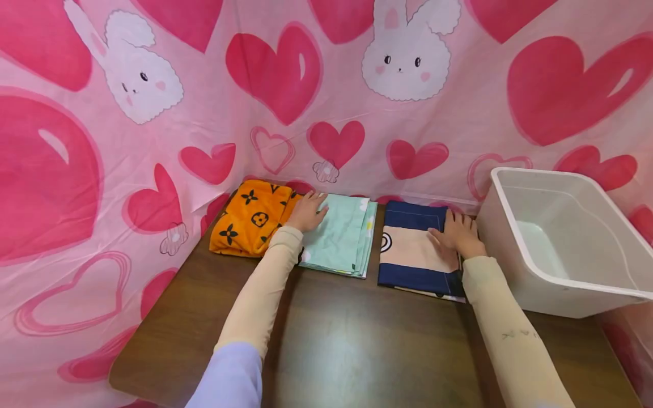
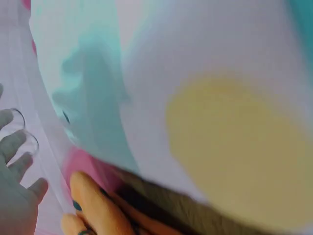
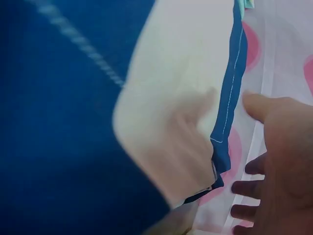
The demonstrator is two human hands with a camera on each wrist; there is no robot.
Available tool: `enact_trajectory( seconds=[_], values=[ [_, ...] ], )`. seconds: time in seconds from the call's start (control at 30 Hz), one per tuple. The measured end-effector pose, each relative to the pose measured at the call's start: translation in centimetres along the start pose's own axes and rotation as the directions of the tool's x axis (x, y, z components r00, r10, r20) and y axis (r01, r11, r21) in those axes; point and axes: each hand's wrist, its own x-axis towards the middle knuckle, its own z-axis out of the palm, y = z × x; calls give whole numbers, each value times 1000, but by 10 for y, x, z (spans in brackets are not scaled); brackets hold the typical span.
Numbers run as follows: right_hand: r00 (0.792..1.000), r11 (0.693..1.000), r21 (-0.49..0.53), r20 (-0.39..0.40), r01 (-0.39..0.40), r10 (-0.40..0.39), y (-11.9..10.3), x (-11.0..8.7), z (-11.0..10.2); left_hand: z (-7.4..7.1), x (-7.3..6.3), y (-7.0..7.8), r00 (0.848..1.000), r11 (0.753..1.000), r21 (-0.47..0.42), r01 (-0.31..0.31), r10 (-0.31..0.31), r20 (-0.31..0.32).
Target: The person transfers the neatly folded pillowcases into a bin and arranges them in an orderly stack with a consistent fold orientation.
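Three folded cloths lie in a row along the back of the table. My left hand (image 1: 306, 212), fingers straight and slightly apart, is over the seam between the orange cloth with black flower marks (image 1: 250, 221) and the mint-green cloth (image 1: 339, 232). The left wrist view has the mint cloth (image 2: 93, 93) with a white band and yellow patch close up, beside my spread fingers. My right hand (image 1: 459, 233) spreads over the right side of the navy and beige cloth (image 1: 408, 246). In the right wrist view, its thumb points toward that cloth's navy edge (image 3: 232, 88). Neither hand grips anything.
A white plastic bin (image 1: 515, 266) stands at the right, close beside my right hand. Behind the cloths hangs a pink curtain (image 1: 352, 102) with hearts and rabbits, which also runs along the left. The brown wooden table (image 1: 357, 340) extends toward me.
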Motion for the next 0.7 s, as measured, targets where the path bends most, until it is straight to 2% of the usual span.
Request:
enact_trajectory(
  seconds=[0.27, 0.4, 0.57, 0.7],
  values=[
    [993, 995, -50, 71, -91, 94, 4, -10, 6, 10, -3, 29, 988, 980, -125, -154, 151, -30],
    [990, 993, -53, 79, -110, 114, 2, -15, 5, 15, -5, 53, 982, 969, -162, -185, 188, 1],
    [984, 991, 11, 125, -132, 130, 1, -19, 4, 26, -8, 83, 972, 963, -163, -216, 228, 57],
    [981, 986, 39, 120, -161, 155, 3, -21, 4, 38, -9, 105, 967, 961, -153, -231, 244, 70]
  ],
)
